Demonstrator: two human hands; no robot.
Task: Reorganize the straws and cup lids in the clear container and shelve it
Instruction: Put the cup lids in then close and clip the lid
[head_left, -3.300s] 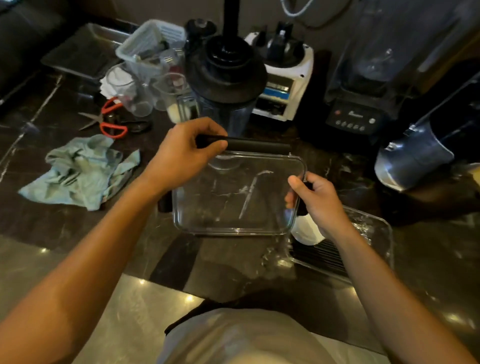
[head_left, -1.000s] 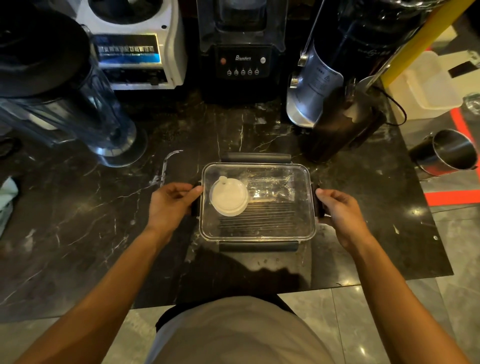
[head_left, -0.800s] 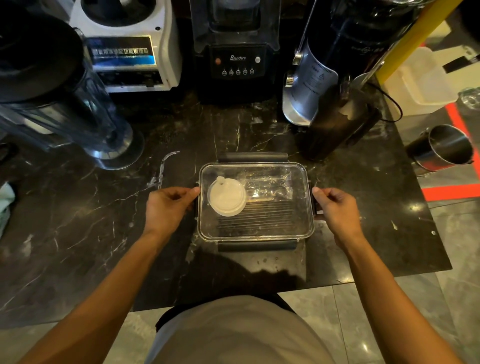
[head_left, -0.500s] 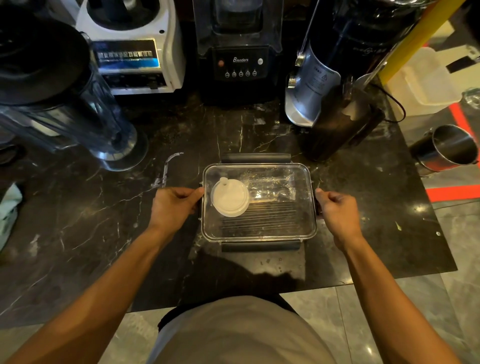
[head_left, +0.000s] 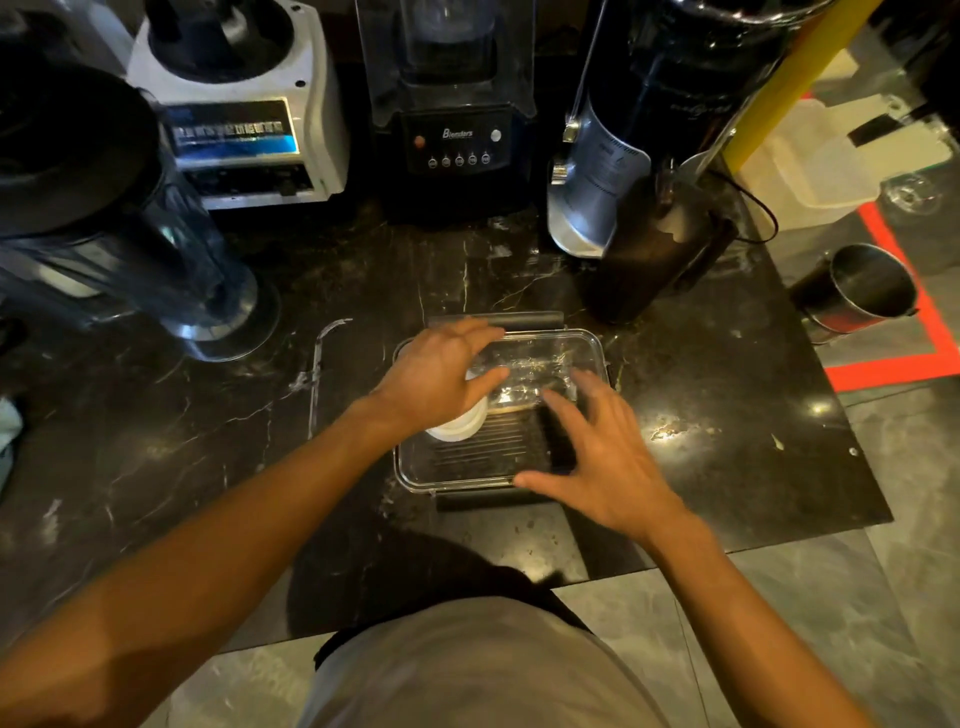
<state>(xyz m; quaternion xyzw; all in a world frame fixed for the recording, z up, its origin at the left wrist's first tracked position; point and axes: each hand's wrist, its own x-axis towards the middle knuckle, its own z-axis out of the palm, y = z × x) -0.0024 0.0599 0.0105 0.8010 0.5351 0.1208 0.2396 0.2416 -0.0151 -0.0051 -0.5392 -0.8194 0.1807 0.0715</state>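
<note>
The clear container (head_left: 501, 415) is sitting lidded on the dark marble counter (head_left: 701, 415), directly under both sets of fingers. Through its transparent lid a white cup lid (head_left: 457, 427) is showing just below the left fingers, and a row of dark straws (head_left: 488, 452) is lying beside the right fingertips, toward the near edge. Black latches are sticking out at the far and near sides.

The left hand (head_left: 436, 374) is hovering over the far-left part of the lid with fingers straight and spread, gripping nothing. The right hand (head_left: 602, 457) is reaching over the right half, fingers likewise extended and apart, blurred by motion; whether either hand is touching the lid cannot be told.

Half a second ago, the 2 hands were pressing the short sides of the container; now both are lying above the lid instead, and the container is staying where it was.

Beyond the fingers, a black blender base (head_left: 457, 140) is reading "Blenders" above 5 small buttons. Left of it a white machine (head_left: 234, 104) is carrying a blue label with unreadable writing. A steel cup (head_left: 862, 286) is standing off to the right.
</note>
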